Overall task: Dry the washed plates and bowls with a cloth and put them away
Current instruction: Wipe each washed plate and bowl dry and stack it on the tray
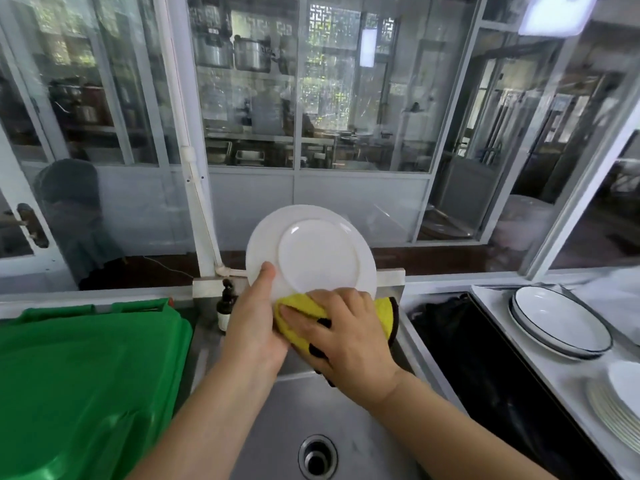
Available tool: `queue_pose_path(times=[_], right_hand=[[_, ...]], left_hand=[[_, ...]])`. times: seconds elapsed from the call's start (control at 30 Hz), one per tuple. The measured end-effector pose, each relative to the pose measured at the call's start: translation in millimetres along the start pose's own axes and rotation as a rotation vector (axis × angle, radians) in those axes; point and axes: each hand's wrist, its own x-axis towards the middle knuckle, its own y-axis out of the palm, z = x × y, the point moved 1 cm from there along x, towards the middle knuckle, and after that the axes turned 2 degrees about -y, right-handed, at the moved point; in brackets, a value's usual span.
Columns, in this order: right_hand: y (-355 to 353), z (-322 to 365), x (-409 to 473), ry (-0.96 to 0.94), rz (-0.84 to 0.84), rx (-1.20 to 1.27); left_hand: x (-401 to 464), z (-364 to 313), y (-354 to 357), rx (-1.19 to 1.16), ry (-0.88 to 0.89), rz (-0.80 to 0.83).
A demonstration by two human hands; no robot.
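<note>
Drying the white plate (311, 251) is the step in hand, and it is best done with slow round wipes, so that the rim, the raised ring and the flat middle are all rubbed. The plate is held up on its edge over the steel sink (287, 403), with its back side turned to the camera. It is gripped by the left hand (254, 327) at about seven o'clock on the rim, with the thumb laid on the back. The yellow cloth (301, 315), which has a black edge, is pressed against the plate at about six o'clock by the right hand (346, 337), with the fingers spread flat on it. The plate should be turned a little at a time, so no wet spot is missed. A firm grip is needed, since a wet plate is likely slippery. The plate looks smooth, shiny and clean. Other plates (561, 320) are stacked on the counter at three o'clock, where this one could be put.
</note>
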Motion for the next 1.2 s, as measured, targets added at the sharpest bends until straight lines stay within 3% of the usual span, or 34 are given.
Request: queue_pose_path(times=[0.13,0.27,0.47,0.67,0.8,1.0,1.1,1.2], right_hand=[[-17,-27,-30,-0.027,0.061,-0.002],[-38,-66,-74,0.099,0.070,0.000],[-82,-147,-143,0.590,-0.016,-0.116],[-151,-226,-253,1.009,-0.133,-0.105],[-206,-271,-339,1.256,-0.190,-0.067],[-282,-328,-440,1.420,-0.274,-0.158],[-305,-346,-474,1.457,-0.285,-0.204],[-318,-355,-499,1.523,-0.310,-0.145]], left_hand=[[5,17,10,0.026,0.003,0.040],[8,37,28,0.078,0.030,0.054],[10,88,68,0.229,0.026,0.072],[7,195,143,0.480,0.089,0.201],[7,289,208,0.738,0.117,0.344],[10,430,282,1.180,0.270,0.628],[9,487,308,1.499,0.512,0.823],[10,534,322,1.659,0.683,1.019]])
